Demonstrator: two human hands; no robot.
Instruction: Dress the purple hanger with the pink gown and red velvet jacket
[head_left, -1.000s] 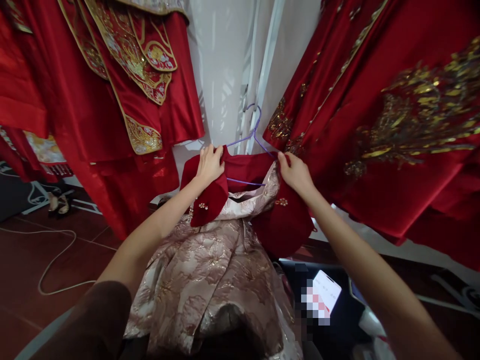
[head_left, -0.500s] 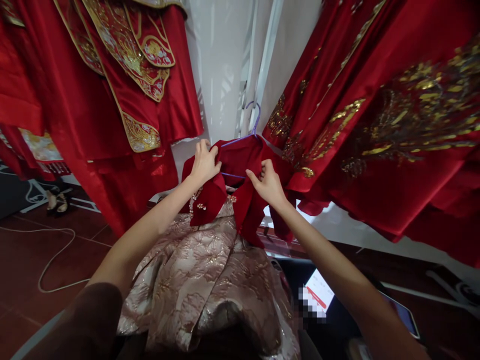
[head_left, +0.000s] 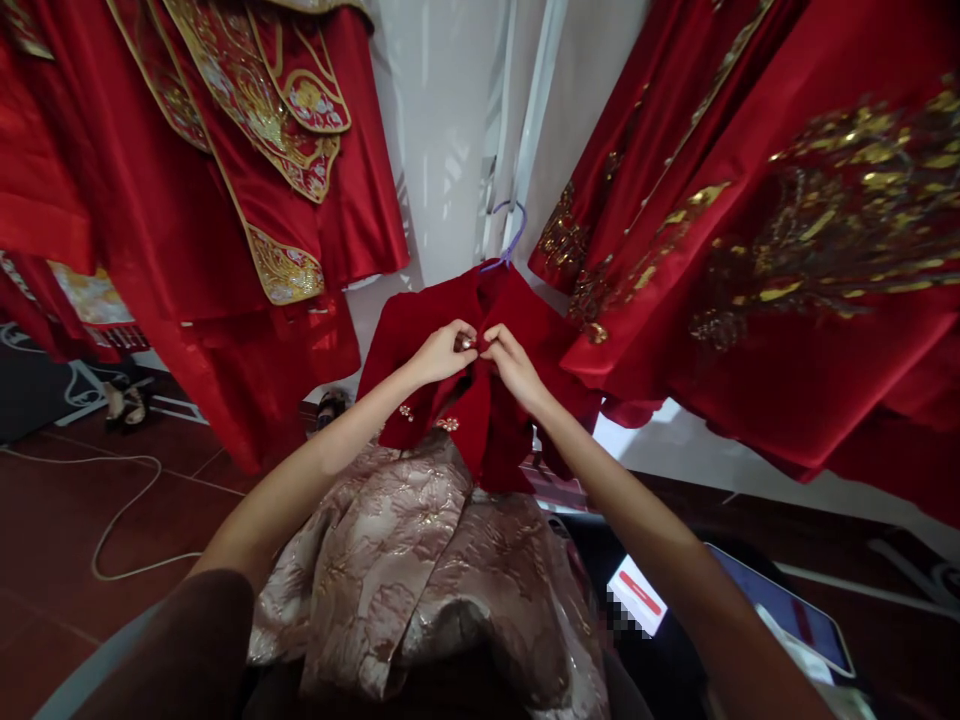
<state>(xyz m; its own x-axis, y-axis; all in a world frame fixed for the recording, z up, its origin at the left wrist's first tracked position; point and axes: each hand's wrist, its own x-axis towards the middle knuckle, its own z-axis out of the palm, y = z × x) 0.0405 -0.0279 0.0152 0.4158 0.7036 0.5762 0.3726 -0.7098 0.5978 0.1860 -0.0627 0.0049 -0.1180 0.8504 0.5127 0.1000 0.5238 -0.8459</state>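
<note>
A dark red jacket (head_left: pixel 420 310) hangs on a purple hanger (head_left: pixel 514 240) hooked at a white rack post. At its front opening, just below the collar, my left hand (head_left: pixel 450 352) pinches one edge of the cloth. Right beside it, my right hand (head_left: pixel 511 360) pinches the opposite edge, and the fingertips of both hands nearly meet. The exact bit between the fingers is too small to make out. Jewelled flower-like fasteners (head_left: pixel 447 424) show lower on the jacket front. Under the jacket's hem spreads a pinkish-gold brocade garment (head_left: pixel 390 560), over my lap.
Red embroidered gowns hang on the left (head_left: pixel 225 200) and on the right (head_left: pixel 750 330). A lit phone screen (head_left: pixel 637 595) and a tablet (head_left: pixel 795 610) lie at lower right. On the tiled floor are a pale cable (head_left: pixel 112 535) and black shoes (head_left: pixel 133 405).
Both hands have moved inward from the spread collar and now meet at the jacket's front. The two front edges have come together, covering most of the hanger's bar.
</note>
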